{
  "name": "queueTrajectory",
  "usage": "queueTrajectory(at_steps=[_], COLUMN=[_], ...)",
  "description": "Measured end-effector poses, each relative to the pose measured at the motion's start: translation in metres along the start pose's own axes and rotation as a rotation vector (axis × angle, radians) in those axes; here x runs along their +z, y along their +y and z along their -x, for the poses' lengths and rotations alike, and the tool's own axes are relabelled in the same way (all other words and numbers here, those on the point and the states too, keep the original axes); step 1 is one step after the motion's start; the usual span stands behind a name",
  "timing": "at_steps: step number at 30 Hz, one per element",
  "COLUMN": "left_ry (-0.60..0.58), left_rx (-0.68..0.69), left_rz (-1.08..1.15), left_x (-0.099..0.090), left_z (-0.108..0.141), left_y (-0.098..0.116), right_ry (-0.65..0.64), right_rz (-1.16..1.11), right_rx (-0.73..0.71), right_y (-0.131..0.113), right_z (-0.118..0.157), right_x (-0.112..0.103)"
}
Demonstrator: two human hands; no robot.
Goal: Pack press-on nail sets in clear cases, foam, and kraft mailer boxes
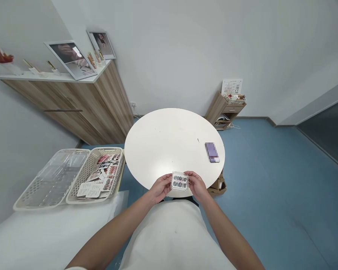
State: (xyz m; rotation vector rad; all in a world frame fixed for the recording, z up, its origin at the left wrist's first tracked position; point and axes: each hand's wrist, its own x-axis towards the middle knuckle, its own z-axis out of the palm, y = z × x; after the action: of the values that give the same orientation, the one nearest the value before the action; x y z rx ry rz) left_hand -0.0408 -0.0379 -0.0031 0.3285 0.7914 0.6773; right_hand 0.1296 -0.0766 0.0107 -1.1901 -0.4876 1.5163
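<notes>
A small clear box of press-on nails [180,181] is held up over the near edge of the round white table [169,138]. Two rows of dark, greyish and pinkish nails show on its white card. My left hand [161,187] grips the box by its left side, and my right hand [196,183] grips its right side. Both hands have their fingers closed on the edges. Farther right on the table lies a purple, blurred-out flat object [212,152], apart from my hands.
On the left stand a white basket [70,197] with nail cards and another basket [19,202] with clear boxes. Behind them is a wooden cabinet [107,101] bearing picture frames. A small wooden shelf [214,107] stands by the back wall, and a cardboard box [218,189] sits low at the right.
</notes>
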Motion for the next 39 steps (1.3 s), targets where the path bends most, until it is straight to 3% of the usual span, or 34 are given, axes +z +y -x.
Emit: queueTrajectory(at_steps=[4, 10, 25, 39], left_ry=[0.011, 0.026, 0.119, 0.163], left_rx=[0.039, 0.083, 0.130, 0.197], left_rz=[0.040, 0.050, 0.057, 0.102], left_x=[0.002, 0.009, 0.065, 0.079], left_z=[-0.003, -0.012, -0.036, -0.044], left_y=[-0.006, -0.014, -0.051, -0.071], right_ry=[-0.017, -0.103, -0.183, -0.234], right_rz=[-0.044, -0.007, 0.046, 0.051], right_rx=[-0.009, 0.109, 0.195, 0.246], right_y=[-0.005, -0.008, -0.039, -0.047], right_z=[0.002, 0.005, 0.004, -0.006], right_x=[-0.002, -0.014, -0.083, -0.104])
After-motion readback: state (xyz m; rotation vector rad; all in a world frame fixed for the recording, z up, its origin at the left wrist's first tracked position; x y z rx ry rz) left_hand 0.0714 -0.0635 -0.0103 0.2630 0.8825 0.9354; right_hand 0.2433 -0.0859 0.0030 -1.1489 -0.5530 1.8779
